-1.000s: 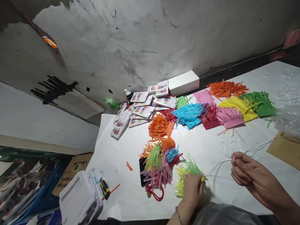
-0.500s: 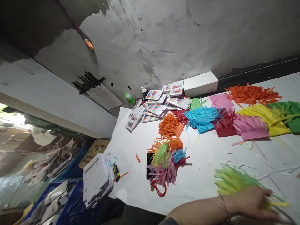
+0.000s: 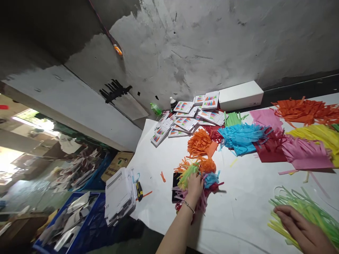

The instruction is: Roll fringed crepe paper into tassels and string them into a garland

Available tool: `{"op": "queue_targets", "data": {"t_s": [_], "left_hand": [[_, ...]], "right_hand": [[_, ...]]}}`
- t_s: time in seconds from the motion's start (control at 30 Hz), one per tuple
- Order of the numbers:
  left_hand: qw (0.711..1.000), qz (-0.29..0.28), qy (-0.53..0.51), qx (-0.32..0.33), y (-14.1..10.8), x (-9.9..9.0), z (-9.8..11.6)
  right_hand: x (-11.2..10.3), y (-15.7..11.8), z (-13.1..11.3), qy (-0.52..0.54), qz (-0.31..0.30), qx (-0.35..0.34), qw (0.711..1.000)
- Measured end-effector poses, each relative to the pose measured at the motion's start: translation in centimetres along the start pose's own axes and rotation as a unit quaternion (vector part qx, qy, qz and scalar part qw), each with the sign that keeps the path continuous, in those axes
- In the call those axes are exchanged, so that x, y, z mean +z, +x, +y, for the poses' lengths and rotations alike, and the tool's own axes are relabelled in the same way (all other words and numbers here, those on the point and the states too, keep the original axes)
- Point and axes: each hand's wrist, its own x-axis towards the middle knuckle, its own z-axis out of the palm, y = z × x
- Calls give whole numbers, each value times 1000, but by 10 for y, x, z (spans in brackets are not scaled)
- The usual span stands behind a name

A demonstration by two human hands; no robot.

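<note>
My left hand [image 3: 195, 186], with a thin bracelet at the wrist, reaches into a heap of tissue-paper tassels. Its fingers are closed on a light green tassel [image 3: 187, 176] at the top, partly hiding it. Pink strips [image 3: 202, 203], an orange tassel [image 3: 207, 165] and a blue tassel [image 3: 211, 180] lie around the hand. At the lower right, my right hand [image 3: 299, 225] has its fingers curled over a green and yellow paper fringe [image 3: 307, 208] and looks closed on it. The palm side is hidden.
Printed packets [image 3: 185, 123] are piled against the wall beside a white box [image 3: 241, 95]. Blue [image 3: 242, 135], pink [image 3: 304, 150] and orange [image 3: 309, 111] fringes lie rightward. A yellow-black cutter [image 3: 139, 191] rests by stacked white sheets [image 3: 120, 197]. A blue bin [image 3: 66, 222] stands below.
My left hand has left the green and yellow fringe and moved left to the tassel heap. My right hand has come into view at that fringe. The view has shifted slightly.
</note>
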Motion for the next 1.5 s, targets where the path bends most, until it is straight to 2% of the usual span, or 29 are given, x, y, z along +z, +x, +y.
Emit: {"op": "queue_targets", "data": {"t_s": [0.13, 0.3, 0.37, 0.47, 0.57, 0.63, 0.7, 0.8, 0.9, 1.0, 1.13, 1.33, 1.4, 1.5], "left_hand": [[1000, -2, -21, 18, -14, 0, 11], [980, 45, -162, 110, -48, -23, 48], [967, 46, -211, 135, -66, -29, 64], [955, 27, -267, 127, -89, -33, 83], [939, -2, -328, 99, -103, -37, 94], [916, -41, -396, 51, -107, -40, 100], [865, -92, -491, -40, -110, -43, 106], [761, -153, -614, -146, -112, -44, 114], [690, -191, -679, -164, -114, -44, 121], [641, -229, -713, -168, -114, -45, 126], [611, -288, -717, -173, -114, -50, 130], [573, -323, -728, -193, -117, -54, 137], [576, -328, -722, -195, -119, -52, 137], [616, -342, -689, -169, -120, -49, 135]], "right_hand": [[38, 7, -32, -58, -88, -52, 993], [80, 18, -65, -43, -133, -97, 985], [92, 26, -76, -27, -167, -126, 978], [102, 33, -88, -1, -212, -174, 962], [99, 26, -93, 21, -220, -174, 959], [93, 16, -94, 42, -211, -146, 966], [85, 4, -96, 68, -188, -98, 975], [71, -13, -100, 70, -164, -56, 982], [59, -25, -104, 25, -161, -88, 983], [52, -31, -108, -13, -148, -129, 980], [46, -35, -111, -27, -154, -169, 973], [39, -39, -111, -32, -155, -171, 973], [38, -39, -111, -32, -163, -164, 972], [37, -38, -111, -19, -172, -135, 976]]}}
